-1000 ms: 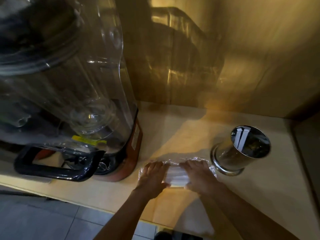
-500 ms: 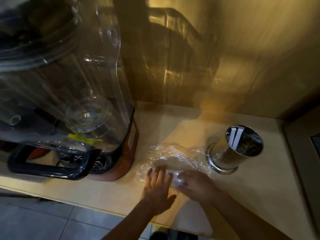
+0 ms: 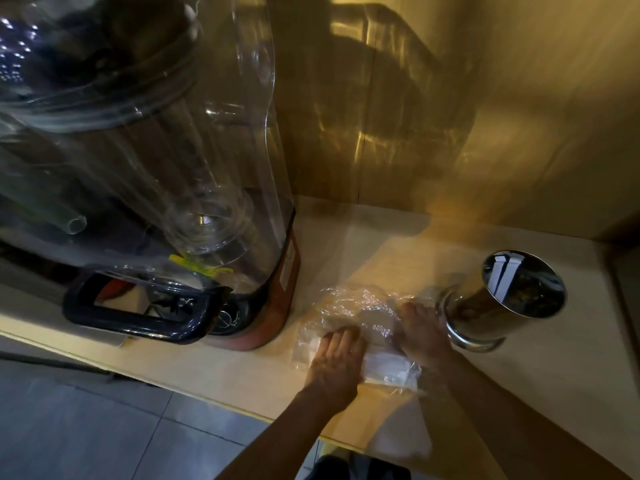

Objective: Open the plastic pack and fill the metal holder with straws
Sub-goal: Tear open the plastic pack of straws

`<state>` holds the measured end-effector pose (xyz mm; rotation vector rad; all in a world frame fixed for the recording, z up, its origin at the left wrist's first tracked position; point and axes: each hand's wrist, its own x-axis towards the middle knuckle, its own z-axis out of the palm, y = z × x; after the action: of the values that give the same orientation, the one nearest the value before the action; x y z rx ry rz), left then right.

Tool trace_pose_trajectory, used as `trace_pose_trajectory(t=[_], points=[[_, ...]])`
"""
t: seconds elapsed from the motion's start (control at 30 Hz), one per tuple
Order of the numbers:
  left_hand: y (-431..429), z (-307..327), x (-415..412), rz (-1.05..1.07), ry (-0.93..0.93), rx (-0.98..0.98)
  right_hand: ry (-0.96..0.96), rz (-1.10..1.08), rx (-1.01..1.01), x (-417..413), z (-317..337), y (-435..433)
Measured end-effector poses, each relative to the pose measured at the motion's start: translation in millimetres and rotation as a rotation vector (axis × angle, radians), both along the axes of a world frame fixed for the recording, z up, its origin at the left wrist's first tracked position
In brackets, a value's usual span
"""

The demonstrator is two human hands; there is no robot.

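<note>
Both hands press flat, fingers spread: left hand [image 3: 337, 358] and right hand [image 3: 420, 336] on the plastic pack [image 3: 349, 313]; pinch film, tear away from the straws [image 3: 388, 370].

On the counter [image 3: 398, 244], the plastic pack [image 3: 360, 313] lies near the front edge, between the blender [image 3: 156, 202] on the left and the metal holder [image 3: 502, 303] on the right. The holder stands just beside the pack. The 2 hands rest on the pack: the left hand [image 3: 337, 358] on its left part, the right hand [image 3: 420, 336] on its right end, next to the holder. A wall [image 3: 485, 98] rises behind everything.
</note>
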<state>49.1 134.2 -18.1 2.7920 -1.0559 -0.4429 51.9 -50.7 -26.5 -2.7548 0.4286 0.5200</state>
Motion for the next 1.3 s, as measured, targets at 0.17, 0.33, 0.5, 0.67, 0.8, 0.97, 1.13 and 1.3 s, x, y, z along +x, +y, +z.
trace_pose_trajectory(t=[0.17,0.33,0.5,0.67,0.8,0.97,1.13,1.3], points=[[-1,-2,-3,-0.038,0.024,-0.033,0.059,0.119,-0.025,-2,-1,10],[0,4,-6,-0.097,-0.075,-0.074,-0.104,-0.033,0.034,-4,1,9],[2,4,-6,-0.146,-0.105,-0.045,0.024,0.168,0.128,-5,-2,3],[0,5,-8,-0.135,-0.137,-0.030,-0.237,0.009,0.143,-10,1,18],[3,10,-1,-0.100,-0.224,-0.069,-0.245,-0.072,0.015,4,14,18],[10,9,11,-0.086,-0.083,0.058,-0.373,-0.159,0.139,17,43,9],[19,8,12,-0.174,-0.064,0.013,-0.390,-0.276,0.325,31,60,-2],[16,6,14,-0.182,-0.060,-0.092,-0.427,-0.320,0.348,35,67,-3]])
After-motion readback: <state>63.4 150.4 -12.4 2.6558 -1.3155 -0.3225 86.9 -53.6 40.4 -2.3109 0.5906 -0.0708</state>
